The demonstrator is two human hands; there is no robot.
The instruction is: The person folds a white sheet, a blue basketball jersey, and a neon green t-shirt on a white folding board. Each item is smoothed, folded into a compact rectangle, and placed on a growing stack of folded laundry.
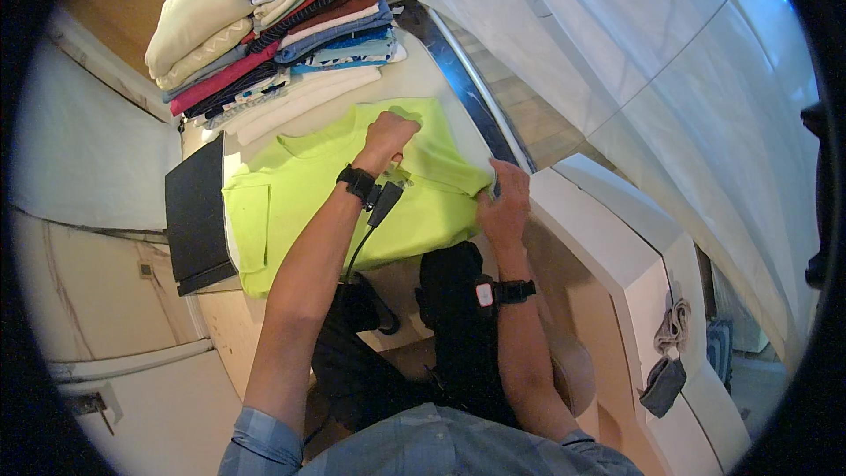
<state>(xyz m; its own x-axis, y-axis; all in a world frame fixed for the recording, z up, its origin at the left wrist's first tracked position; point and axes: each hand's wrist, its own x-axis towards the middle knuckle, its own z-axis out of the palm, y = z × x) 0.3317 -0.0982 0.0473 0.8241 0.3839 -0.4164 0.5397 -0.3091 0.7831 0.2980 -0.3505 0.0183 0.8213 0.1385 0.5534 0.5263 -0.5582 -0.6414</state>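
A lime-green T-shirt (330, 178) lies spread on a pale work surface in front of me, its neckline towards the upper left and one sleeve folded over at the left. My left hand (391, 135) rests on the upper part of the shirt with its fingers curled; whether it pinches fabric is hidden. At the shirt's right edge, my right hand (505, 201) grips the sleeve between thumb and fingers. Both wrists wear dark straps with small devices, and a cable hangs from the left one.
Stacks of folded clothes (284, 33) stand behind the shirt. A black flat panel (198, 211) is at the left. White furniture (608, 238) with a grey cloth item (663, 387) on it stands at the right, beneath a white translucent curtain (595, 33).
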